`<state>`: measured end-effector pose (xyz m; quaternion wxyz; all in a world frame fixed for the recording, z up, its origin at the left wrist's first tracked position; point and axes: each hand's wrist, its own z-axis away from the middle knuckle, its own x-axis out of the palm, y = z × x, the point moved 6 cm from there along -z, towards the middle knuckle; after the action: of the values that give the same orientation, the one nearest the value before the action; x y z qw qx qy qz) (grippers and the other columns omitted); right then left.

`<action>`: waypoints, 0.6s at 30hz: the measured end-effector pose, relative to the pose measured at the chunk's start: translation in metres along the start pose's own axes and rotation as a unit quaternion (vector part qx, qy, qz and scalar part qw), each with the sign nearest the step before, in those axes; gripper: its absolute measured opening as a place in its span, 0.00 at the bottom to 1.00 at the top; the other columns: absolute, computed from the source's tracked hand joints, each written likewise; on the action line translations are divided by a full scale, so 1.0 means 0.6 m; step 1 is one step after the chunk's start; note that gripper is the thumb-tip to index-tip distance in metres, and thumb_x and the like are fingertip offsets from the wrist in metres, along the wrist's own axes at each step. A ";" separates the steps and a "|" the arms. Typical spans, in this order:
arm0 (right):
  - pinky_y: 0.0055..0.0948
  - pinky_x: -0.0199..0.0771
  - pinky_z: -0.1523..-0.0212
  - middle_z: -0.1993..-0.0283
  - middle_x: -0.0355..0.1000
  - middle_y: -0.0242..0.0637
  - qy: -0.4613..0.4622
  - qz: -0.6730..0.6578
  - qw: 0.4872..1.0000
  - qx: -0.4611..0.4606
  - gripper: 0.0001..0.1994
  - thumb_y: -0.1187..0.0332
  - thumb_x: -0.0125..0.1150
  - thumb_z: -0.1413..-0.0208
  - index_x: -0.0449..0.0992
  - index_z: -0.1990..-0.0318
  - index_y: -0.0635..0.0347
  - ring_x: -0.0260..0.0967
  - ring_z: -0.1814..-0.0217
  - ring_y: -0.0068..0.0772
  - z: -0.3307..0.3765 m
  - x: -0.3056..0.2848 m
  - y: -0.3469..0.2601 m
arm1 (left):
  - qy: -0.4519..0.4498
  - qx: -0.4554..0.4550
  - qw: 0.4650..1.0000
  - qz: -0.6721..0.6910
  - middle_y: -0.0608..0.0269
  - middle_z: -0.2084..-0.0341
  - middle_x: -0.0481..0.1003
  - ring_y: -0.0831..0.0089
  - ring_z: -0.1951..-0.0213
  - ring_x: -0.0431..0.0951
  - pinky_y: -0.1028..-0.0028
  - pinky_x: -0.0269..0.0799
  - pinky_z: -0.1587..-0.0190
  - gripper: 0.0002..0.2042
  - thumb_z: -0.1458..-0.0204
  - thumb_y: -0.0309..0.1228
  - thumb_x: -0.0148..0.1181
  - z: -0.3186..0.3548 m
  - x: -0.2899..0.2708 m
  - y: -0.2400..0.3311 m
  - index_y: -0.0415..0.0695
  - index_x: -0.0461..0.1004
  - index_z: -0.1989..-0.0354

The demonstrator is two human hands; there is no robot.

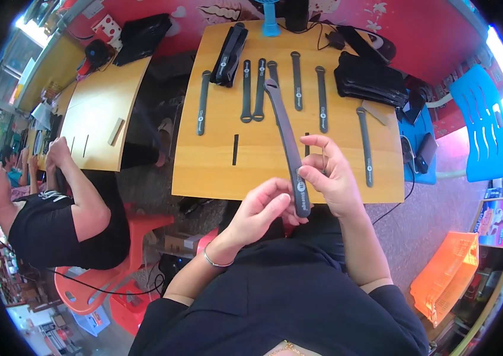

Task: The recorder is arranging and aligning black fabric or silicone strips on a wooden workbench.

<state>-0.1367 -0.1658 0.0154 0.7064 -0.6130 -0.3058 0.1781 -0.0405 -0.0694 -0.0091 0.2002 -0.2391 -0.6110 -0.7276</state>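
A long grey strap (287, 139) with a slotted, rounded far end is held up over the near edge of the table. My right hand (335, 178) pinches it near its printed lower part, thumb on top and index finger raised. Around the strap's near end my left hand (260, 213) is curled, with some fingertips behind it. Several like straps lie spread on the table, among them one at the left (203, 104), one at the back (296, 80) and one at the right (366, 145). A bundle of straps (228, 56) lies at the back left.
The wooden table (204, 172) has dark slots. A black pouch (370, 80) lies at its back right, beside a blue chair (482, 118). An orange crate (447, 276) stands on the floor at right. At left, another person (56, 219) sits by a second table (100, 107).
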 end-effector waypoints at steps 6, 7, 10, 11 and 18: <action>0.18 0.65 0.57 0.66 0.71 0.31 -0.011 -0.076 0.997 0.023 0.21 0.76 0.58 0.46 0.61 0.46 0.61 0.67 0.63 0.17 0.003 0.014 0.007 | -0.007 0.011 0.996 0.093 0.51 0.62 0.74 0.73 0.68 0.77 0.81 0.70 0.71 0.11 0.42 0.28 0.51 -0.004 0.007 -0.007 0.40 0.60 0.53; 0.18 0.65 0.57 0.66 0.71 0.31 -0.007 -0.064 0.998 0.016 0.21 0.76 0.57 0.45 0.61 0.44 0.61 0.67 0.64 0.17 0.003 0.013 0.008 | -0.003 0.000 0.990 0.141 0.51 0.62 0.75 0.74 0.69 0.77 0.82 0.68 0.73 0.11 0.42 0.28 0.52 -0.005 0.007 -0.011 0.41 0.60 0.54; 0.18 0.65 0.58 0.67 0.70 0.31 0.007 0.022 0.999 -0.046 0.20 0.77 0.53 0.44 0.63 0.42 0.61 0.67 0.66 0.20 0.006 0.012 -0.004 | -0.016 0.028 0.984 0.175 0.53 0.63 0.75 0.77 0.69 0.76 0.83 0.66 0.74 0.11 0.43 0.28 0.54 -0.011 0.004 -0.004 0.44 0.60 0.57; 0.19 0.66 0.59 0.68 0.70 0.31 0.014 0.097 0.990 -0.102 0.21 0.78 0.51 0.44 0.64 0.41 0.61 0.67 0.68 0.23 0.009 0.013 -0.017 | -0.013 0.027 0.984 0.176 0.53 0.63 0.75 0.77 0.69 0.76 0.83 0.66 0.74 0.11 0.43 0.28 0.54 -0.013 0.003 -0.004 0.44 0.60 0.57; 0.23 0.69 0.67 0.71 0.69 0.38 -0.034 0.299 0.944 -0.138 0.23 0.77 0.51 0.46 0.66 0.41 0.55 0.67 0.73 0.30 0.053 0.036 -0.040 | 0.124 0.115 0.973 0.156 0.59 0.65 0.75 0.84 0.71 0.72 0.83 0.69 0.69 0.06 0.42 0.27 0.53 -0.015 -0.033 0.016 0.47 0.63 0.69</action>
<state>-0.1444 -0.1326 0.0454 0.5182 -0.7613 -0.1538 0.3582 -0.0197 -0.0797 -0.0146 0.4118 -0.2147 -0.6162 -0.6361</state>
